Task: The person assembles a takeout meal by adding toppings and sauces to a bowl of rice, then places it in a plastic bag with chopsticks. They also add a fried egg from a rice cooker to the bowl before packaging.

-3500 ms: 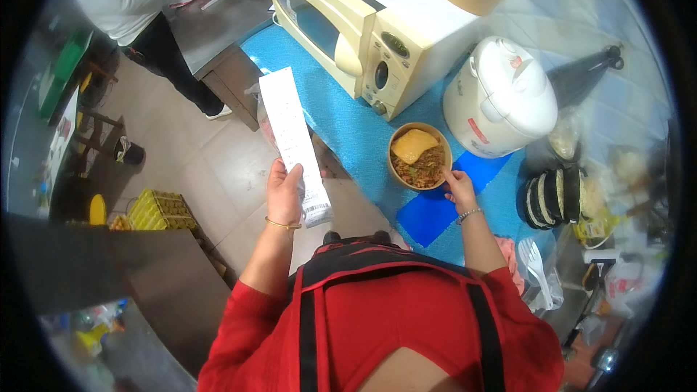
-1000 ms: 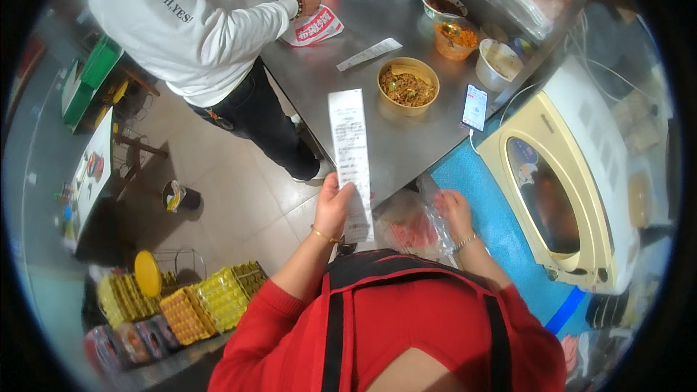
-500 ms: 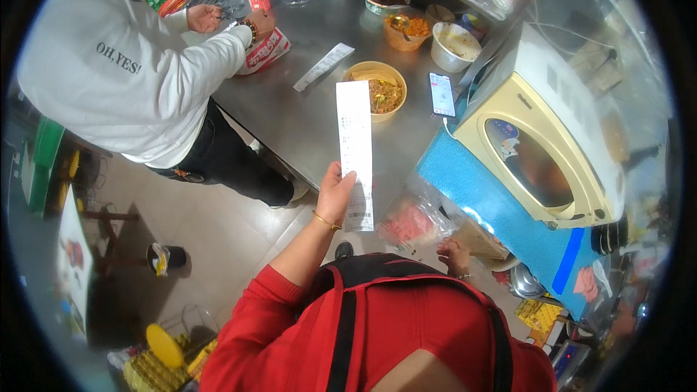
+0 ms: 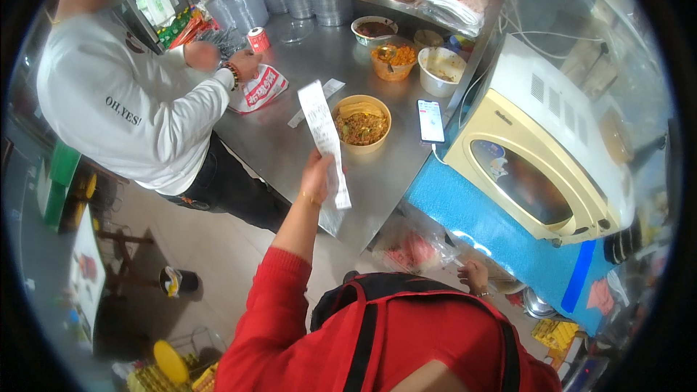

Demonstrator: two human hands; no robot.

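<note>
A long white paper receipt (image 4: 324, 138) is pinched at its lower part in my left hand (image 4: 317, 176), held up over the steel counter. Just right of the receipt stands a round paper bowl (image 4: 363, 125) of brown, chopped-looking food. A second receipt (image 4: 299, 117) lies flat on the counter, partly hidden behind the held one. My right hand (image 4: 473, 276) hangs low beside the blue mat, near a clear plastic bag (image 4: 414, 250) with pink things inside. Its fingers look loosely apart, with nothing plainly held.
A co-worker in a white sweater (image 4: 134, 109) handles a red-and-white bag (image 4: 260, 91) at the left. A phone (image 4: 430, 122) on a cable lies near a cream microwave (image 4: 530, 174) on a blue mat (image 4: 454, 214). Behind are food tubs (image 4: 441, 72) and stacked clear containers (image 4: 330, 9).
My left hand has moved a little left, and the receipt now tilts leftward, uncovering more of the bowl. My view has shifted, showing more of the back shelf. My right hand stays low.
</note>
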